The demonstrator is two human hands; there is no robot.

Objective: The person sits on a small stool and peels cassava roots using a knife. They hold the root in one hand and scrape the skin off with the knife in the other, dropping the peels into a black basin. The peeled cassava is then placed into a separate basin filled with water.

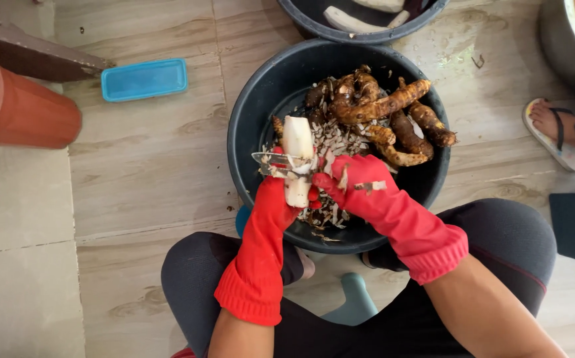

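I sit over a black basin [248, 113] on the floor, both hands in red rubber gloves. My right hand [360, 182] grips a partly peeled white root [298, 136] that stands upright over the basin. My left hand [275, 199] holds a metal peeler [265, 159] against the root's left side. Several brown unpeeled roots [383, 106] lie in the far right of the basin. Peelings [334, 139] cover the bottom, and a few stick to my right glove.
A second dark basin [367, 34] with peeled white roots stands just beyond. A blue rectangular tray [144, 79] and a terracotta pot [26, 113] are at left. At right are a metal pot [569, 40] and another person's sandalled foot [556, 129].
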